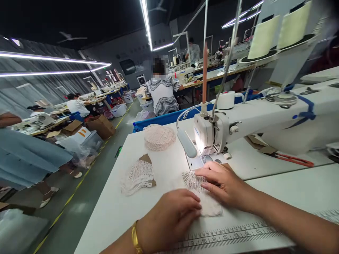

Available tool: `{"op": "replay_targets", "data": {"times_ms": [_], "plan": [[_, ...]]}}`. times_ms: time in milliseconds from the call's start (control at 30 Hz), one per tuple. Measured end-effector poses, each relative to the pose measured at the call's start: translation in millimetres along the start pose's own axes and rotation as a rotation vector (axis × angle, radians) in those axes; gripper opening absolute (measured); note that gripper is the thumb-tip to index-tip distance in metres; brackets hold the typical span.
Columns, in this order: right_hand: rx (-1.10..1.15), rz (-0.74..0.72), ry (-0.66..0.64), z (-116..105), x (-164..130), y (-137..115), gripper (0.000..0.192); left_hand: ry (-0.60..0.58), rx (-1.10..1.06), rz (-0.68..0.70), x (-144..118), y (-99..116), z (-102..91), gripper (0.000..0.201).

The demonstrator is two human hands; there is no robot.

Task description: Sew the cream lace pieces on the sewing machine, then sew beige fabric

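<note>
A small off-white lace piece lies on the white table just in front of the needle area of a sewing machine. My right hand rests on its upper right part, fingers stretched and somewhat apart, pressing the lace to the table. At its left edge is my left hand, with a gold bracelet on the wrist. The left fingers are curled closed at the lace, and their tips are partly hidden. To the left lie a fan-shaped lace piece with brown card and a round stack of lace.
A ruler strip runs along the table's front edge. Red-handled snips lie under the machine arm. Thread cones stand upper right. Beyond the table sits a person; another person in a blue skirt stands left.
</note>
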State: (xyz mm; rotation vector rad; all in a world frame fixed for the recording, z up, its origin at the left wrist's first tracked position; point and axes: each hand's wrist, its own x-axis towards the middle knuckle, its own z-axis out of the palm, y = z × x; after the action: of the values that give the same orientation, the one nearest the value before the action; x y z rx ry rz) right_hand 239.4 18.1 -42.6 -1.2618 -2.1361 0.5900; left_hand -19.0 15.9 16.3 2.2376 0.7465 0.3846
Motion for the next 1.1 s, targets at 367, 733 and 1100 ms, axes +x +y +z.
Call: {"op": "replay_targets", "data": {"times_ms": [367,733,1100], "plan": [[0.087,0.018,-0.162,-36,-7,0,0.052,0.058,0.236,-0.212,78,-35,-1.4,0.024],[0.278,0.192,-0.133,-48,9,16,0.012,0.216,-0.21,-0.258,87,-26,30.3,0.018],[0.27,0.09,0.12,-31,7,15,0.014,0.276,-0.162,-0.177,88,-33,30.6,0.028]]}}
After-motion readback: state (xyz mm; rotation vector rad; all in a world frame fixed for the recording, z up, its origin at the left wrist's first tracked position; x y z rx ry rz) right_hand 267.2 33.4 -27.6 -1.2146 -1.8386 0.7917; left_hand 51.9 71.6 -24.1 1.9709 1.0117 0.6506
